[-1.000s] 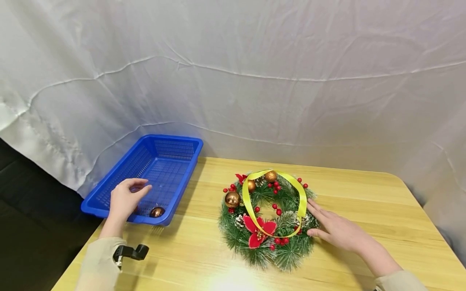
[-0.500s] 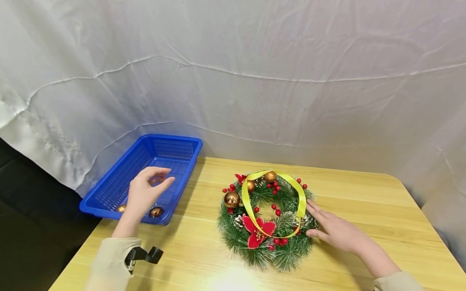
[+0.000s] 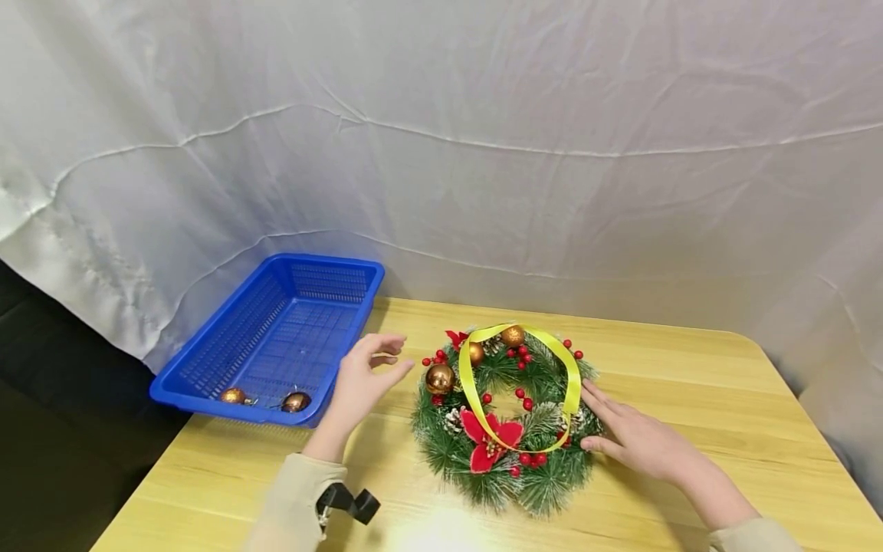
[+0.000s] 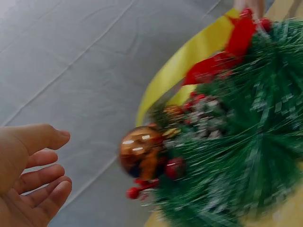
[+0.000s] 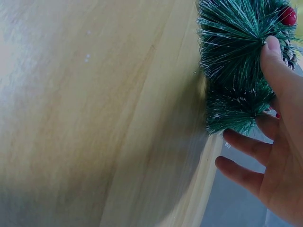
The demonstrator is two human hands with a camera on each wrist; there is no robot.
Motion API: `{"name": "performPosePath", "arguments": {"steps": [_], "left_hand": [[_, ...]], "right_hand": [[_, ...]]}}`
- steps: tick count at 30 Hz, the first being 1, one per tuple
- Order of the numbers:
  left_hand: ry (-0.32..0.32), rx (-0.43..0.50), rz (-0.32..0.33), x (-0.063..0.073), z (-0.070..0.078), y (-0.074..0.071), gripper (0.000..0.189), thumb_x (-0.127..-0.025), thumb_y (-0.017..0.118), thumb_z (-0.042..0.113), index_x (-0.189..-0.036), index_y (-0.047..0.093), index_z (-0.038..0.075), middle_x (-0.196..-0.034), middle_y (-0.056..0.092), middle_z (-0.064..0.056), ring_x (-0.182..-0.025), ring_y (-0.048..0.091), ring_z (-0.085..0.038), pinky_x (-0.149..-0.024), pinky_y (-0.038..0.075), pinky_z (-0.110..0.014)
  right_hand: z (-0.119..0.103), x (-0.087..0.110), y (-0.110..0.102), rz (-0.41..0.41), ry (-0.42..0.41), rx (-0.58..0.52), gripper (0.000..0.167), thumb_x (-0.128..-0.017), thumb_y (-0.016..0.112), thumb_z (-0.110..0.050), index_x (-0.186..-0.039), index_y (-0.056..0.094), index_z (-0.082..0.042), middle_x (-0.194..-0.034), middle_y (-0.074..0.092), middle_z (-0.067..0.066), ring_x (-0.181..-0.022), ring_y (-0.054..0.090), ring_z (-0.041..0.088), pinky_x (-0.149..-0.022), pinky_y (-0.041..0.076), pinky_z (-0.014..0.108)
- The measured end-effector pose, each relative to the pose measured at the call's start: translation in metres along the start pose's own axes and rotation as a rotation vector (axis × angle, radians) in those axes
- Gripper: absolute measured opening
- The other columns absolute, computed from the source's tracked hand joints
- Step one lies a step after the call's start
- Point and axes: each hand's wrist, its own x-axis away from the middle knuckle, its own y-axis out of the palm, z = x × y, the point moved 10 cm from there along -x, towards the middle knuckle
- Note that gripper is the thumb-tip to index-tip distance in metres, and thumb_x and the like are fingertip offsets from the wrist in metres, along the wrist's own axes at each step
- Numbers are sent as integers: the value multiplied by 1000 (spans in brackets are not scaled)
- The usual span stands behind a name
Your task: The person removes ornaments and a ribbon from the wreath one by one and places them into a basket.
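Our blue plastic mesh basket (image 3: 303, 322) held two round coppery baubles (image 3: 297, 402); past its edge our left hand (image 3: 359, 383) hung loose, our unclenched right hand (image 3: 641, 441) touching the green bristly wreath (image 3: 548, 425).

Left hand (image 3: 359, 387) moved from basket (image 3: 297, 330) toward wreath (image 3: 545, 420).

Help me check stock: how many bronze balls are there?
5: glittery ball and shiny ball in the basket; three balls on the wreath, left to back. More may hide.
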Motion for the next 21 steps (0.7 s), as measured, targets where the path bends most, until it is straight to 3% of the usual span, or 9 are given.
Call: {"name": "performPosePath", "arguments": {"steps": [5, 10, 14, 18, 21], "left_hand": [[-37, 11, -10, 7, -11, 20, 31, -77, 75, -4, -107, 65, -5, -104, 61, -19, -97, 60, -36, -88, 53, -42], [-48, 35, -65, 15, 6, 34, 33, -77, 73, -6, -108, 62, -11, -106, 58, -26, -98, 57, -45, -88, 50, -52], [-69, 47, -95, 17, 7, 41, 33, -77, 73, -8, -108, 62, -11, -107, 57, -28, -99, 57, -45, -88, 50, -51], [-79, 63, -107, 17, 1, 47, 33, -77, 73, -8, -108, 62, -10, -107, 57, -29, -97, 58, -43, -88, 50, -51], [-76, 62, -111, 16, -14, 52, 33, -77, 74, -6, -109, 63, -9, -107, 57, -26, -96, 59, -41, -87, 51, -50]], "right_hand": [[-1, 1, 0, 0, 2, -5, 73, -94, 48, -53, -152, 24, -14, -154, 23, 13, -127, 42, 43, -101, 35, 58], [1, 1, 1, -2, 7, -5, 74, -95, 47, -53, -153, 22, -15, -155, 22, 12, -127, 41, 42, -102, 34, 58], [2, 1, 2, -1, 7, -2, 74, -95, 46, -53, -153, 21, -15, -155, 21, 11, -127, 41, 42, -102, 34, 57], [3, 0, 2, -1, 10, -3, 74, -95, 46, -54, -153, 21, -15, -156, 21, 11, -127, 41, 42, -102, 34, 58], [3, -1, 2, -5, 14, -2, 74, -95, 45, -54, -153, 21, -15, -156, 20, 11, -127, 41, 42, -103, 33, 57]]}}
